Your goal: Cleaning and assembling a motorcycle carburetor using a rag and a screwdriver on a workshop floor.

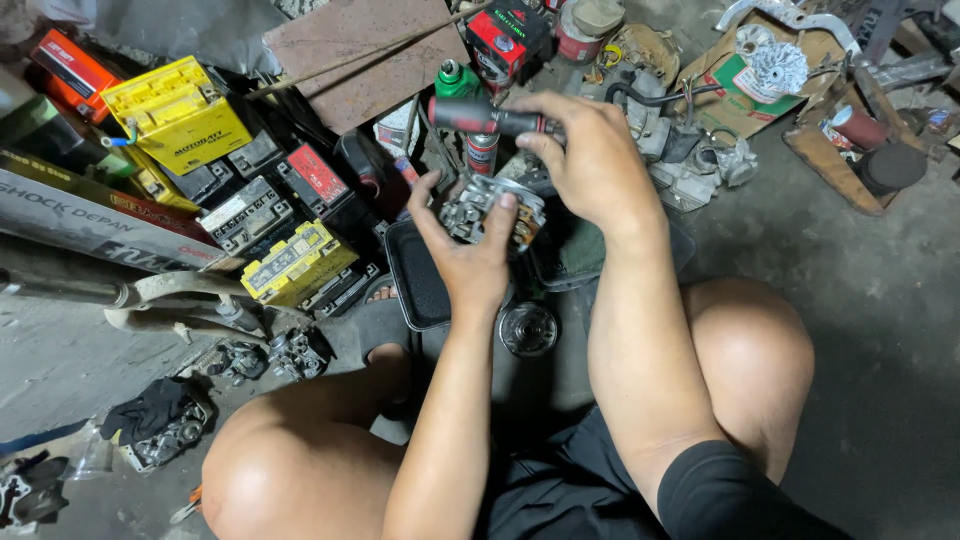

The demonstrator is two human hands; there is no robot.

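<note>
With our left hand (468, 252) we grasp a small metal engine part (480, 208) from below. Our right hand (590, 165) is clenched around a screwdriver handle (485, 117), just above the part

Carburetor (487, 210): dull grey cast metal, rough. Screwdriver handle (490, 118): red-black plastic, slight gloss. Tray (420, 280): black matt plastic. Floor (860, 300): rough grey concrete.

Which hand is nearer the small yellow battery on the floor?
Left. The left hand grips the metal engine part just right of the small yellow battery; the right hand, holding a screwdriver, is farther right.
</note>
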